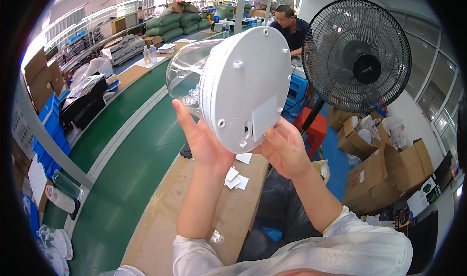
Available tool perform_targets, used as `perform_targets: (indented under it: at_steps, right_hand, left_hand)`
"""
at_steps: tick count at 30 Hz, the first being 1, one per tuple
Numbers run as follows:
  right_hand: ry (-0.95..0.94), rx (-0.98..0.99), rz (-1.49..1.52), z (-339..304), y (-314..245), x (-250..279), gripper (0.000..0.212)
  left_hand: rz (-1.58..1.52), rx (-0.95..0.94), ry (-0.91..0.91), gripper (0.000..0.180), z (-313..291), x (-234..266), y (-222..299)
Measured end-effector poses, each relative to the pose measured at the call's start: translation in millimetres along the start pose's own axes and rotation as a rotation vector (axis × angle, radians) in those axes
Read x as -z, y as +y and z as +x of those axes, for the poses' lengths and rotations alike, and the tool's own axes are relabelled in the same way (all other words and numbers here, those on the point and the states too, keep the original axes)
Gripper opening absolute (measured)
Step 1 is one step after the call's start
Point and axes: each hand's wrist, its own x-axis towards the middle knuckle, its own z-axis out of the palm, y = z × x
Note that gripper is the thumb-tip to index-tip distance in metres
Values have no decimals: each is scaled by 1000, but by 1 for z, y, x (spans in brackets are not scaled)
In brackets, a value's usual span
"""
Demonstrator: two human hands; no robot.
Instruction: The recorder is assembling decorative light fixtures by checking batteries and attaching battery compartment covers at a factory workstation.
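Note:
Raised in front of me is a clear dome with a round white base, tilted so the flat underside of the base faces me. Small round studs and a dark slot show on that underside. The transparent dome points away to the left. My left hand holds it from below, thumb up along the dome's side. At the lower right edge, my right hand is closed on the base, its thumb beside a white rectangular piece on the underside. Below lie several small white squares on a cardboard sheet.
The cardboard-topped surface runs beside a green conveyor. A black standing fan and open cartons are at right, near a red stool. Another person sits beyond. More domes lie at lower left.

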Motion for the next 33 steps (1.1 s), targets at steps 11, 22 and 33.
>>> perform_targets:
  at_steps: [11, 22, 33]
  right_hand:
    - [90, 4, -74, -1, -7, -6, 41]
    - [169, 129, -174, 5, -6, -13, 54]
    - [171, 15, -113, 6, -8, -9, 59]
  left_hand:
    - [-78, 26, 44, 100, 3, 2, -6]
    - [-18, 7, 74, 103, 8, 2, -12]
    - [-15, 27, 76, 104, 6, 7, -13]
